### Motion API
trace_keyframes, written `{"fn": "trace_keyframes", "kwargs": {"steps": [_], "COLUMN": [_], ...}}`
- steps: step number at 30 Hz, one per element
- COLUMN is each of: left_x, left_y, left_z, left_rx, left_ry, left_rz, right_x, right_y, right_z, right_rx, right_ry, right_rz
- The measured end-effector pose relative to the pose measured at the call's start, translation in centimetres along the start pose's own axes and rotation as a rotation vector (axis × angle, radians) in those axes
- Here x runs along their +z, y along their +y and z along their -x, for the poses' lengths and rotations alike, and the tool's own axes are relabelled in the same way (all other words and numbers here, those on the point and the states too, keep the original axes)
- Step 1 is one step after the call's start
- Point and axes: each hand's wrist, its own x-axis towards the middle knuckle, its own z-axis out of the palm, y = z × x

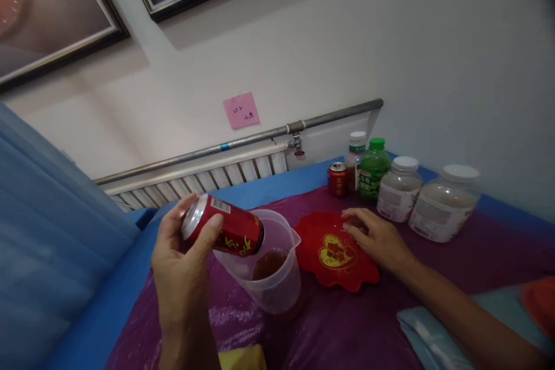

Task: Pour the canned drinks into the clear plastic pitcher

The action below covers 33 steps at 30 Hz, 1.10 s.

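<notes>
My left hand (182,254) is wrapped round a red drink can (236,225), tilted with one end over the mouth of a clear plastic measuring jug (277,295). Some brown liquid (269,265) lies at the bottom of the jug. Whether anything runs from the can I cannot make out. My right hand (377,237) hovers at or rests on the right rim of a red scalloped plate (310,243) with a gold heart print. Its fingers are loosely bent and apart, with nothing seen in them.
At the back right stand another red can (337,180), a white-capped bottle (356,156), a green bottle (373,170) and two clear jars (398,189) (444,205). A light blue cloth (433,335) and a yellow item (243,358) lie near me. A radiator (225,176) runs behind.
</notes>
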Motion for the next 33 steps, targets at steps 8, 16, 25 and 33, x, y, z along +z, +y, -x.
{"fn": "trace_keyframes", "kwargs": {"steps": [8,16,25,33], "left_x": [-0.5,1.2,1.5,-1.3], "left_y": [-0.1,-0.1,0.1,1.4], "left_z": [0.1,-0.9,-2.0,0.2], "left_rx": [-0.098,-0.135,-0.252,-0.187], "left_ry": [0.004,-0.036,-0.025,-0.095], "left_rz": [-0.021,0.141,0.207,-0.219], "right_x": [0.0,0.3,0.7,1.2], "right_y": [0.3,0.4,0.9,1.2], "right_z": [-0.1,0.0,-0.2,-0.3], "right_rx": [-0.023,-0.005,-0.023,-0.051], "right_ry": [0.011,0.018,0.048,0.062], "right_rz": [-0.006,-0.061,-0.104,-0.133]}}
